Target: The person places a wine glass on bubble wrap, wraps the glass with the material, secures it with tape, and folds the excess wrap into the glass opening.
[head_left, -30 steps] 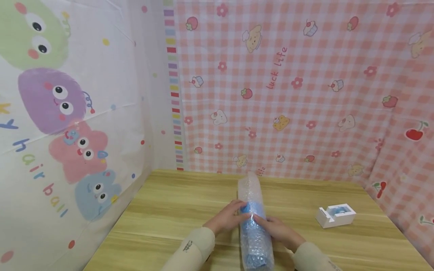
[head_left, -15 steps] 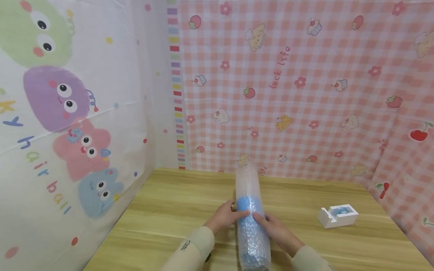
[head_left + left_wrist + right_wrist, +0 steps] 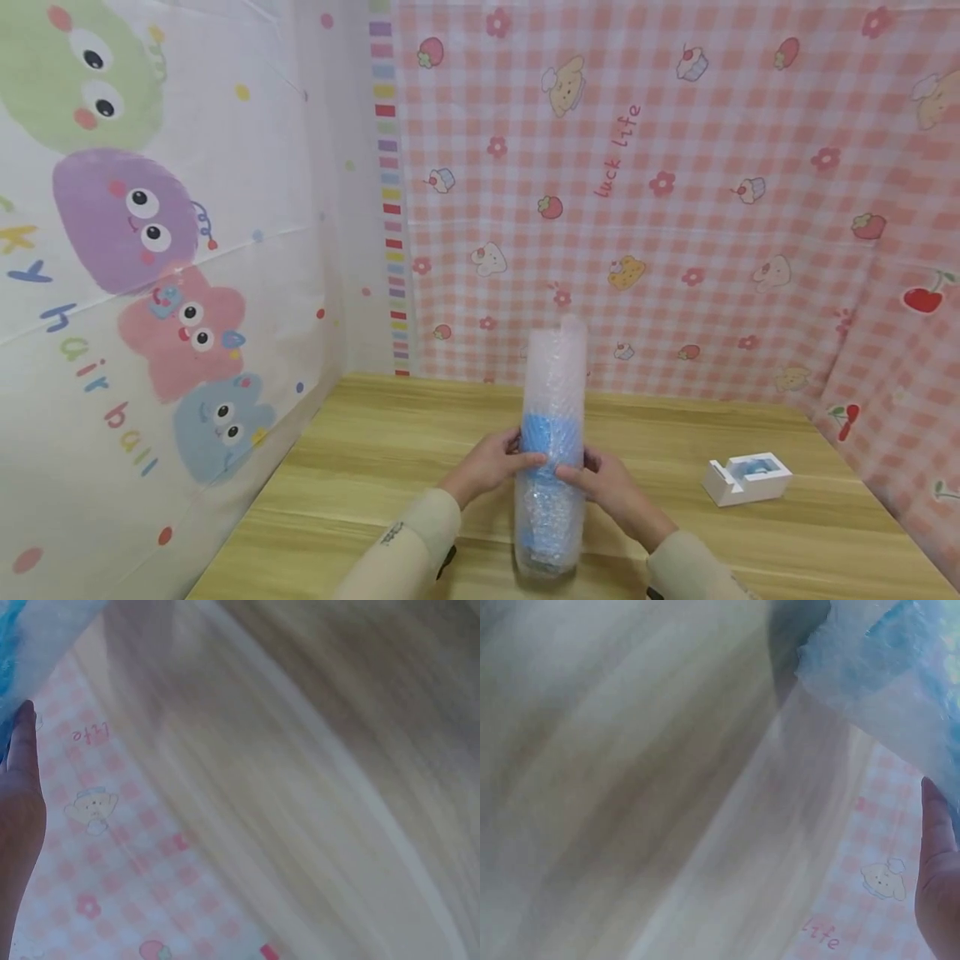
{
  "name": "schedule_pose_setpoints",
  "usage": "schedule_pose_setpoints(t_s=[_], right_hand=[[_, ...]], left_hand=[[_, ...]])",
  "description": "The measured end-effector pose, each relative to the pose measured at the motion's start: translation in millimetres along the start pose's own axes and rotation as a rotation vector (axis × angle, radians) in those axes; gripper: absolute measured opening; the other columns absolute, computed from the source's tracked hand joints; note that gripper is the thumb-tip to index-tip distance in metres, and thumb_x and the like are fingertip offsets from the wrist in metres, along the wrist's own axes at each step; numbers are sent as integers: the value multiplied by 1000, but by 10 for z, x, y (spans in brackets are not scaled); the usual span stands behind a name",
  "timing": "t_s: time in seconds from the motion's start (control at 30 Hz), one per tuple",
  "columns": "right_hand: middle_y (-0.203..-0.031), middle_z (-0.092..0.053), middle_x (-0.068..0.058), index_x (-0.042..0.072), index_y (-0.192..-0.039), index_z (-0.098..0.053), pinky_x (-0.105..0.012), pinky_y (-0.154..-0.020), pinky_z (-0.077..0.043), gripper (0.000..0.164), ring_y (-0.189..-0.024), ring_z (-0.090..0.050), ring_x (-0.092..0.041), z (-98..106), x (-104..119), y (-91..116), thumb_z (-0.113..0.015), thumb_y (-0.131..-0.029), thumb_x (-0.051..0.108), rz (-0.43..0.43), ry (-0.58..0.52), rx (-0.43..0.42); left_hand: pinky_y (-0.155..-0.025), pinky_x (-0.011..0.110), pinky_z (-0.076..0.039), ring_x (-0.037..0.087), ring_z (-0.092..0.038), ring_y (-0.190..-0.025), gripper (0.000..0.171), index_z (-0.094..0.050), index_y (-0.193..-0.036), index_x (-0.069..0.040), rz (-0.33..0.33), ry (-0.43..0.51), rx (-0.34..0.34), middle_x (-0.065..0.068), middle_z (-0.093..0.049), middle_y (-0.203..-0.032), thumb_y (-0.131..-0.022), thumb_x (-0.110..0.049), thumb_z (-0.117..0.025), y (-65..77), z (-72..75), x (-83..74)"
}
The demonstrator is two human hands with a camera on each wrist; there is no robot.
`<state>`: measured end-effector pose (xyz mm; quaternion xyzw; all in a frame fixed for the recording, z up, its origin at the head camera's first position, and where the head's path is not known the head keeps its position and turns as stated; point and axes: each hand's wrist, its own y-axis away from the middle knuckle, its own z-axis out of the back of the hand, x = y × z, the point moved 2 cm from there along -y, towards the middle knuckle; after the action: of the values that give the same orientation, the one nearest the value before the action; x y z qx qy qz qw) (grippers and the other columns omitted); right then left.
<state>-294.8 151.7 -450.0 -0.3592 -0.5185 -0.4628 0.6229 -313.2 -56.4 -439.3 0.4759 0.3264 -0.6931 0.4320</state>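
A tall roll of clear bubble wrap point(image 3: 553, 375) with something blue inside stands between my two hands in the head view, its top tilted away. My left hand point(image 3: 486, 467) grips its left side around the middle, thumb laid across the front. From the right, my right hand point(image 3: 611, 487) holds it at the same height, its thumb near the left one. The other fingers go behind the roll and are mostly hidden. In the left wrist view, bubble wrap point(image 3: 45, 645) fills the upper left corner; in the right wrist view, crinkled wrap point(image 3: 885, 682) shows at upper right.
A white tape dispenser point(image 3: 747, 479) with a blue roll sits on the wooden table point(image 3: 360, 450) to the right. Behind the table hangs a pink checked cloth point(image 3: 622, 225); a white cloth with cartoon figures point(image 3: 150, 333) covers the left side.
Both hands have tipped the wrapped roll more upright; its top has risen against the pink cloth and its lower end has come into view. The dispenser has stayed put.
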Motion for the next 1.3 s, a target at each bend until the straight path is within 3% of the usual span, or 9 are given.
schedule_pose_setpoints(t_s=[0.3, 0.5, 0.73, 1.03, 1.13, 1.3], right_hand=[[-135, -55, -25, -4, -142, -46, -45, -87, -56, 70, -109, -65, -34, 0, 140, -13, -76, -89, 30, 120, 175, -64], [-143, -51, -20, 6, -145, -47, -42, -83, -58, 75, -108, -66, -33, -17, 127, -51, -82, -82, 30, 150, 217, -136], [-138, -55, -20, 7, -143, -48, -42, -81, -58, 74, -107, -66, -37, -25, 141, -54, -84, -80, 21, 215, 241, -188], [-144, -50, -19, 7, -147, -42, -45, -83, -57, 80, -111, -64, -38, -35, 104, -66, -84, -79, 21, 163, 266, -153], [-145, -49, -19, 7, -148, -40, -44, -82, -58, 83, -111, -64, -37, -38, 94, -70, -85, -79, 19, 156, 259, -142], [-144, -50, -19, 7, -148, -40, -43, -82, -58, 83, -110, -65, -38, -45, 78, -71, -84, -79, 15, 181, 248, -138]], left_hand=[[-103, 45, -46, 29, -51, -131, 73, -35, -154, -10, -65, 9, 47, 10, -48, -148, -93, -30, -71, 26, 138, -128], [-101, 45, -48, 31, -54, -128, 76, -31, -156, -14, -75, 51, 65, 10, -40, -154, -93, -23, -72, 22, 168, -147], [-104, 46, -45, 35, -48, -133, 80, -25, -158, -19, -69, 87, 61, 9, -33, -158, -93, -18, -72, 14, 162, -158], [-106, 44, -42, 35, -39, -139, 90, -14, -160, -22, -109, 65, 90, 8, -27, -161, -91, -10, -70, 20, 106, -89], [-105, 47, -43, 36, -39, -139, 96, -13, -160, -25, -85, 62, 74, 7, -30, -159, -87, -17, -75, 23, 66, -101], [-102, 54, -45, 36, -45, -133, 97, -15, -160, -23, -4, 30, -9, 7, -35, -156, -87, -50, -73, 12, 1, -157]])
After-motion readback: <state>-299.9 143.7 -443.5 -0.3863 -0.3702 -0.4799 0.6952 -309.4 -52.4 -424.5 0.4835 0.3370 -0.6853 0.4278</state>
